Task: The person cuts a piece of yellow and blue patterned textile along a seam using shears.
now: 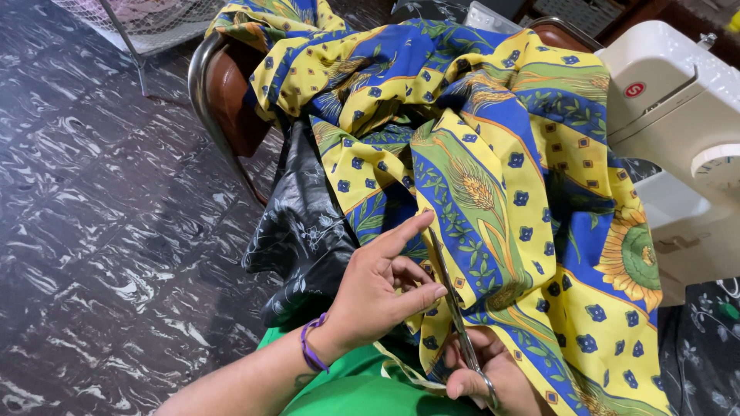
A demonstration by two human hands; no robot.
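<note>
Both hands work close in the head view: my left hand point(381, 289) pinches the printed yellow-and-blue fabric point(493, 177) flat at its lower edge, while my right hand point(482, 377) is closed around scissors point(456, 304), blades slightly parted on the cloth. I judge it light, limp, slippery; grip beside the cut. It drapes over a chair point(220, 96), beside a sewing machine point(678, 115).

Yellow-blue fabric point(493, 177) under scissors point(455, 300)

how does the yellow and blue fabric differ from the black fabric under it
The yellow and blue fabric is bright, with sunflowers, wheat ears and small squares; the black fabric is dark with faint pale flowers. The bright one is pinched by the left hand and cut with scissors in the right hand; the black one lies untouched. Both hang crumpled.
</note>
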